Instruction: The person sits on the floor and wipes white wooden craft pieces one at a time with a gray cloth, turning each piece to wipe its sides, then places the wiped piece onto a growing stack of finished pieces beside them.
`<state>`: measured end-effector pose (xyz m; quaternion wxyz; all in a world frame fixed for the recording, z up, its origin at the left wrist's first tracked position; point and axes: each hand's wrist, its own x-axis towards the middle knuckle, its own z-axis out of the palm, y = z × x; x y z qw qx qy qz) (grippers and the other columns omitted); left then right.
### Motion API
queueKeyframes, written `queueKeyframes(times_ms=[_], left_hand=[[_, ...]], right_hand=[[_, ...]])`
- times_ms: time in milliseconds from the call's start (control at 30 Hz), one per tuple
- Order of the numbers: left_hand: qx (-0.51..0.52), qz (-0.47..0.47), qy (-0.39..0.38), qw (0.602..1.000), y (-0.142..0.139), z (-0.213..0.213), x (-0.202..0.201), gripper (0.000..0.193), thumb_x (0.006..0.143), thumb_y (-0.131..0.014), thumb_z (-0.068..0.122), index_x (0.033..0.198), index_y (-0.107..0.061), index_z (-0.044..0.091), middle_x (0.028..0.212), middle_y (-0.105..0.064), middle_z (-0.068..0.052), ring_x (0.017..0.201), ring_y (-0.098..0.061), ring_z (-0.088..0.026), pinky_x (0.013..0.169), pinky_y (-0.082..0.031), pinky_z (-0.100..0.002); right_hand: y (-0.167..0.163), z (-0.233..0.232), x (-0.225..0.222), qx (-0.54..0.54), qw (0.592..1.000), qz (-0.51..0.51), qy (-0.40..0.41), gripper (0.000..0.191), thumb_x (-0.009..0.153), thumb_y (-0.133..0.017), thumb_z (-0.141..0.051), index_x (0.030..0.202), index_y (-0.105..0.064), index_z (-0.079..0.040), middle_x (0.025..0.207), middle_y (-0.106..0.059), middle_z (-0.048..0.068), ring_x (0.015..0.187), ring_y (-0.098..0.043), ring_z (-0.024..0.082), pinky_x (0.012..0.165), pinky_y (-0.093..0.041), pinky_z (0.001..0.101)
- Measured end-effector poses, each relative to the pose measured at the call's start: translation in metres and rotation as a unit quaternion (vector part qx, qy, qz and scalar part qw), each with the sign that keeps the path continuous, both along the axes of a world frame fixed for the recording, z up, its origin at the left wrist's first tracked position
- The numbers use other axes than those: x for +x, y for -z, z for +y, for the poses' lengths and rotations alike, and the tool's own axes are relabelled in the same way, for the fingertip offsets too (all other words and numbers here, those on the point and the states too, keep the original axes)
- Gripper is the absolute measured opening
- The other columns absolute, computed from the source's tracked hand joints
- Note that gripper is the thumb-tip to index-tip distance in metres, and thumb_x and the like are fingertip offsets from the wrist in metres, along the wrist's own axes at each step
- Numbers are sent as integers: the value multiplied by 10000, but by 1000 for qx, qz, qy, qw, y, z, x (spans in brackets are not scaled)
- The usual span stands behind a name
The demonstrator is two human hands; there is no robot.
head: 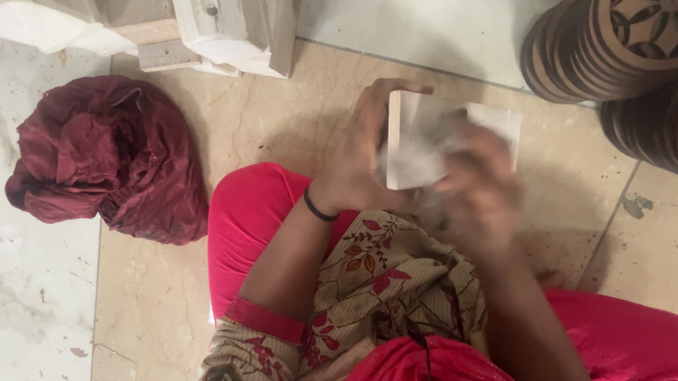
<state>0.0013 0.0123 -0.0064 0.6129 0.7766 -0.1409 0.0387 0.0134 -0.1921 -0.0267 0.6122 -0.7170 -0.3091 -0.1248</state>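
- Crosswise, the white wooden block [430, 141] lies with its long axis left to right.
- Left hand [362, 148] grasps its left end, fingers curled over the top edge.
- Right hand [475, 184] is blurred on the block's face; whether it grips cannot be told.

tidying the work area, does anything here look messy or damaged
The maroon cloth lies crumpled on the floor, and the white wooden pieces at top left show chipped paint. The white board in the hands looks intact.
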Motion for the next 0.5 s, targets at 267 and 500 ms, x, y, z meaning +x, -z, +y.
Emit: queueKeyframes(times_ms=[267,500], left_hand=[[-171,83,9,982,19,-6,0,980,646,-857,111,1503,-383,89,1365,-517,-90,1292,-537,-208,1130,-474,-359],[-192,52,22,980,24,-11,1,979,623,-860,101,1471,-371,84,1351,-474,-84,1292,-509,-206,1135,-459,-360]], right_hand=[[58,-51,45,-154,974,89,137,250,1053,-630,62,1267,-661,-64,1352,-616,165,1199,-649,258,938,-583,349],[34,-7,13,-119,980,-79,142,259,1047,-630,-70,1305,-623,-48,1315,-610,207,1187,-587,303,937,-541,360]])
